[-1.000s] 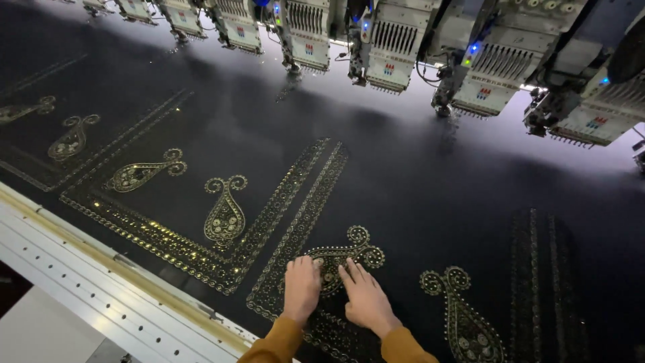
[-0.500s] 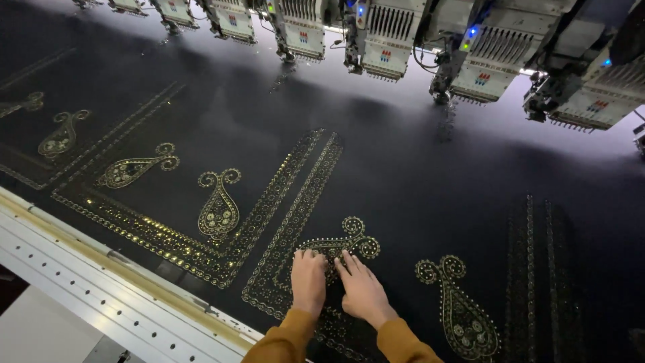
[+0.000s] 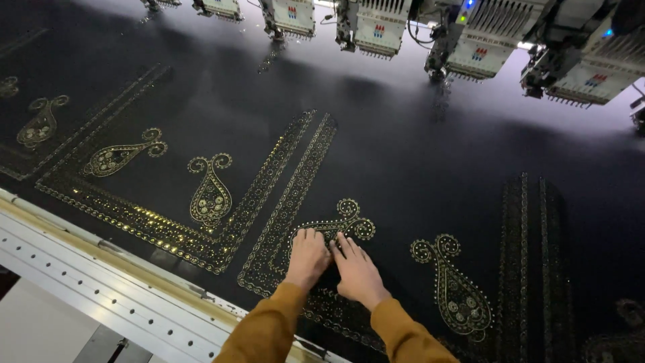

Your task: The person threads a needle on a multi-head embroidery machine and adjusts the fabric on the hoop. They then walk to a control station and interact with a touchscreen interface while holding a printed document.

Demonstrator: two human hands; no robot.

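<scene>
At the near edge runs the pale metal frame rail [image 3: 101,269] of the machine's surface, with a row of small holes. Just past it, two mustard-sleeved arms reach onto the black fabric [image 3: 416,168]. The left hand [image 3: 308,257] and the right hand [image 3: 356,272] lie flat, side by side and nearly touching, palms down with fingers [image 3: 349,243] slightly spread, pressing on a gold paisley motif [image 3: 336,228] and holding nothing. Similar motifs sit to the left [image 3: 210,195] and right [image 3: 451,289], framed by a gold embroidered border [image 3: 282,181]. Farthest off, a row of embroidery heads [image 3: 484,47] hangs above the cloth.
</scene>
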